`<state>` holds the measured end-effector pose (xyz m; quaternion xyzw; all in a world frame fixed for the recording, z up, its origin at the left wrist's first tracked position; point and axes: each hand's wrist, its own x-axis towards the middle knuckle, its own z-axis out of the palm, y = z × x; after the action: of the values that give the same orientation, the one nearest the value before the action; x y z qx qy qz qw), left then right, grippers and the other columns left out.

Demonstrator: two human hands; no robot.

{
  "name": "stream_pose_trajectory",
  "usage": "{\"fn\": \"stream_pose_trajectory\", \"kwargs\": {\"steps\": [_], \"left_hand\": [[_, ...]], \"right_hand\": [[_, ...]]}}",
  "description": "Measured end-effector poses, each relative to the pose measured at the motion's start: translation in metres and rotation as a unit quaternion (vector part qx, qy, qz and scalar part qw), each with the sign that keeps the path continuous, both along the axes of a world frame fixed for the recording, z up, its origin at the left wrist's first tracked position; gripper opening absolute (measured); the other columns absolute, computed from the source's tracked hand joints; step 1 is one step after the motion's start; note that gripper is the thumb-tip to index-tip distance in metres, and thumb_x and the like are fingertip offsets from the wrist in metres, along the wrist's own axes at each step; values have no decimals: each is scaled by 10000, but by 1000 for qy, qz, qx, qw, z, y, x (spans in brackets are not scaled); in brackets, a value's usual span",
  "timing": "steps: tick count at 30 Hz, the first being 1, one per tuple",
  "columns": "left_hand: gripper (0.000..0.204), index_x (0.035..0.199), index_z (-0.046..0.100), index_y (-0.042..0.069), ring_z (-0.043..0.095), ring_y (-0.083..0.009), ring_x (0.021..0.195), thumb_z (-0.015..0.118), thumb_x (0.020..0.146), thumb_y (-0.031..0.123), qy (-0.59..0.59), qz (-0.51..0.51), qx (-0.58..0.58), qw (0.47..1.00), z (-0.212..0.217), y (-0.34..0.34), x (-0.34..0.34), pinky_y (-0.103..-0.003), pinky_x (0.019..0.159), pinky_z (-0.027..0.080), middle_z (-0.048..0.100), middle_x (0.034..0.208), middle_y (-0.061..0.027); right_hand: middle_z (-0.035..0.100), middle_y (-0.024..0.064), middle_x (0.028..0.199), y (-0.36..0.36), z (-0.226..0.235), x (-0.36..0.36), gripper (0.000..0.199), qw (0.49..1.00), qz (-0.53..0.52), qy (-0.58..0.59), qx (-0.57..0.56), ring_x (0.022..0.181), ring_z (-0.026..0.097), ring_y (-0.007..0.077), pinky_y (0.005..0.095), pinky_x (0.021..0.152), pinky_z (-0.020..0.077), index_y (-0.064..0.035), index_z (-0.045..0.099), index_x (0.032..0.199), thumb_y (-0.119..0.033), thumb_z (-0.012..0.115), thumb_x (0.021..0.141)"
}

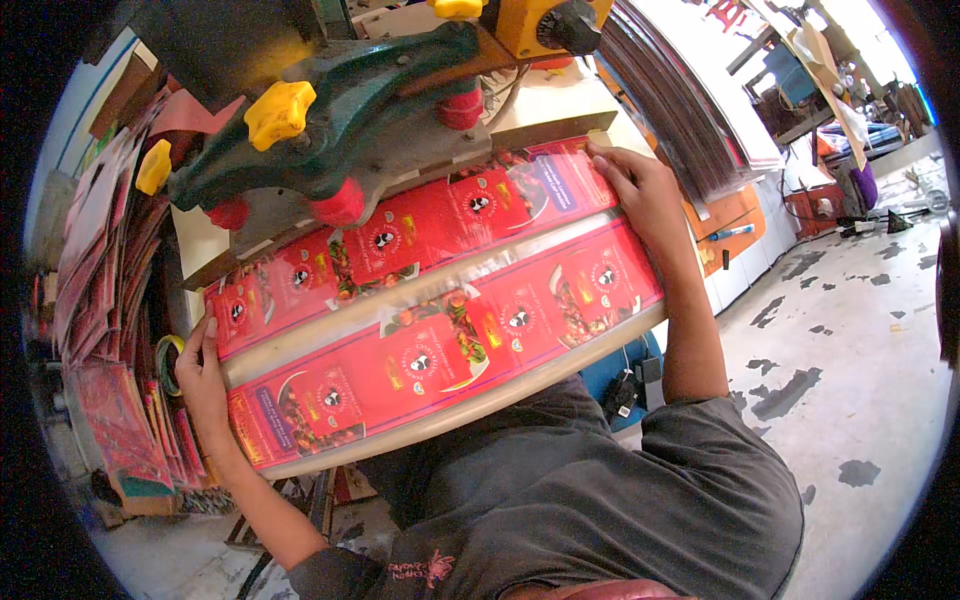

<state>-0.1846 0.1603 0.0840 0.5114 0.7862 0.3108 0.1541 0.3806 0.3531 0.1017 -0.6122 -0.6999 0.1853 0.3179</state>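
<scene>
Printed red plastic packaging sheets (545,318) lie in front of me in two long bands, with a pale see-through strip between them and along the near edge. My left hand (206,385) is closed at their left end, fingers pointing away from me. At the far right corner, my right hand (632,185) pinches the edge between thumb and fingers. The far band runs along the foot of a machine with a dark green arm (400,75), where red round pads (338,203) stand just above or beside the sheets. A yellow star-shaped knob (279,115) sits on that arm.
Tall piles of red printed sheets (105,330) lean at the left, beside a tape roll (170,362). At the right back stands a stack of flat dark-edged sheets (690,120). A blue-capped marker (732,232) lies on an orange board. The floor (850,370) is patchy.
</scene>
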Motion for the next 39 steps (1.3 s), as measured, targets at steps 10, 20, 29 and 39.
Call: {"fn": "stream_pose_trajectory", "kwargs": {"steps": [10, 20, 29, 39], "left_hand": [[478, 1338, 646, -39, 640, -213, 1201, 581, 1063, 347, 18, 7, 1, 1000, 7, 3, 12, -334, 1056, 443, 703, 1295, -180], [460, 1361, 647, 9, 629, -199, 1215, 581, 1063, 353, -3, 17, -13, 1000, 14, 4, 22, -325, 1068, 433, 698, 1315, -162], [453, 1365, 644, 9, 624, -223, 1241, 572, 1065, 340, 37, -6, -12, 999, 3, 0, 0, -334, 1080, 424, 686, 1327, -184], [366, 1252, 697, -15, 704, -260, 1140, 609, 1030, 262, 63, 20, 24, 998, 8, 1, 22, -335, 984, 504, 720, 1204, -226]], "right_hand": [[760, 170, 1138, 1, 1, 0, 310, 1000, 6, 12, -13, 1022, 726, 211, 326, 918, 529, -3, 728, 1212, -219, 668, 998], [763, 171, 1126, 2, 0, 3, 302, 1000, -5, 17, -11, 1019, 727, 205, 321, 915, 530, -8, 733, 1204, -215, 674, 992], [748, 182, 1092, 4, -6, 4, 300, 1000, 6, 2, 14, 1014, 734, 336, 387, 899, 543, -86, 761, 1167, -295, 667, 975], [750, 154, 1195, 1, 4, 0, 335, 998, 41, 23, -36, 1091, 671, 163, 314, 992, 485, 15, 702, 1261, -212, 612, 1031]]}}
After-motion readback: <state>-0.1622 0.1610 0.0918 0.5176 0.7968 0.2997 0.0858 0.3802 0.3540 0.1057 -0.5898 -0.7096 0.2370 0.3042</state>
